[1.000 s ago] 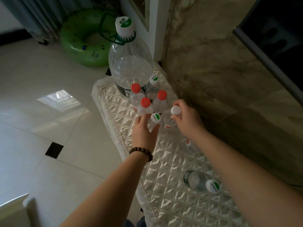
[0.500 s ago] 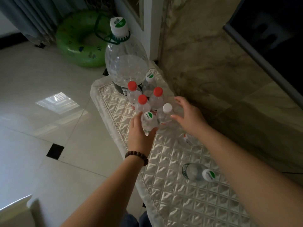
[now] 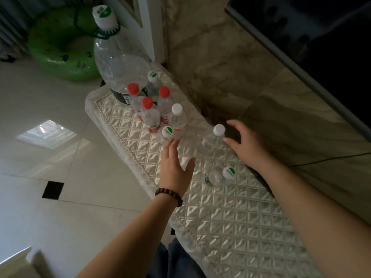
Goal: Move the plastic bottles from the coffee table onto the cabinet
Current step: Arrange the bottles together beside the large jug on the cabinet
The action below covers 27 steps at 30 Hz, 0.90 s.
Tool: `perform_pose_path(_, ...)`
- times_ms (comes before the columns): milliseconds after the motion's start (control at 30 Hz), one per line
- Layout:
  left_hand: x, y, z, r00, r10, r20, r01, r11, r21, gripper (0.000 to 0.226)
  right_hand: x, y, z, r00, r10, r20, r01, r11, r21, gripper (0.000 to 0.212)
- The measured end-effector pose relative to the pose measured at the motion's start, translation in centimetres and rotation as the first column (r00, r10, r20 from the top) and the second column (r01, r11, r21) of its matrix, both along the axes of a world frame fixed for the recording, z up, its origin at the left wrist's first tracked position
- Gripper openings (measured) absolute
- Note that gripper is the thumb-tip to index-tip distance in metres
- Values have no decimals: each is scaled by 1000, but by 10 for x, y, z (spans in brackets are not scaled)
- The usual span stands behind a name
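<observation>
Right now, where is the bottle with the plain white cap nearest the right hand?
In the head view the white-capped bottle stands on the quilted cabinet top, just left of the open right hand, apart from the bottle cluster.

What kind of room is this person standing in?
Most likely a home living room: a quilted cover over a low cabinet by a marble wall, a dark screen above, and a green swim ring on the tiled floor.

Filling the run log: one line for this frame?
left hand: open, fingertips at green-capped bottle | right hand: open beside white-capped bottle | bottles on quilted cover
</observation>
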<state>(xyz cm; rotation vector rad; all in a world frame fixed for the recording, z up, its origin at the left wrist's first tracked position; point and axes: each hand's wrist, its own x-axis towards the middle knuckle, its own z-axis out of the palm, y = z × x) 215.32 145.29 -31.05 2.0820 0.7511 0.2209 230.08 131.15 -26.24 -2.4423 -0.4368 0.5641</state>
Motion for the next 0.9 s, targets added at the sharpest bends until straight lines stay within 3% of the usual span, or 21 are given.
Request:
perform_pose_path(100, 2, -4, -5, 998, -62, -7, 63, 998, 11, 62, -12, -8, -6, 1000, -5, -23, 5, 1000, 5, 50)
perform_pose_path(167, 3, -10, -9, 980, -199, -13, 198, 980, -22, 64, -18, -10, -10, 999, -4, -43, 5, 1000, 25, 50)
perform_pose_path(267, 6, -29, -13, 891, -449, -71, 442, 893, -87, 78, -24, -11, -18, 999, -17, -52, 18, 1000, 20, 57)
perform_pose_path(333, 12, -44, -18, 846, -515, -137, 511, 857, -69, 86, -24, -10, -22, 999, -18, -47, 18, 1000, 10, 61)
perform_pose_path(433, 23, -65, -29, 833, -526, -170, 523, 850, -69, 78, -21, -6, -26, 999, -11, -47, 13, 999, 37, 62)
perform_pose_path(633, 30, -73, -31, 890, -450, -74, 433, 885, -170, 48, -8, 4, -33, 999, 30, -29, -28, 998, 49, 62)
perform_pose_path(900, 14, -29, 6, 955, -286, 79, 297, 927, -228, 48, 8, 21, -33, 999, 23, -46, -22, 999, 24, 61)
